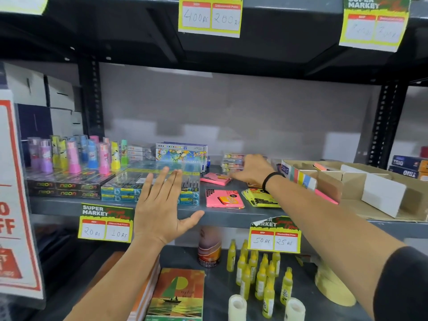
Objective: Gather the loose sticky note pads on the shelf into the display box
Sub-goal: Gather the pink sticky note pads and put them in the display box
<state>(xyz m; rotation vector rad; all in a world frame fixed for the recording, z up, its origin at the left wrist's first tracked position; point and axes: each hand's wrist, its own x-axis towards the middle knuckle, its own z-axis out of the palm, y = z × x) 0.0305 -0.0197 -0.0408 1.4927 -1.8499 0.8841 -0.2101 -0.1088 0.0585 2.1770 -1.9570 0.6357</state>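
Grey shelf [115, 208], pink pads [223, 198], display box [375, 181]

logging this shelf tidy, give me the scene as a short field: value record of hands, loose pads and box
left hand: left hand open, fingers spread, holding nothing
right hand: right hand reaching over the shelf, near the rear pink pad; grip unclear
loose pads: front pink pad and yellow pad near the shelf's front
display box: cardboard display box at right, one pink pad at its front
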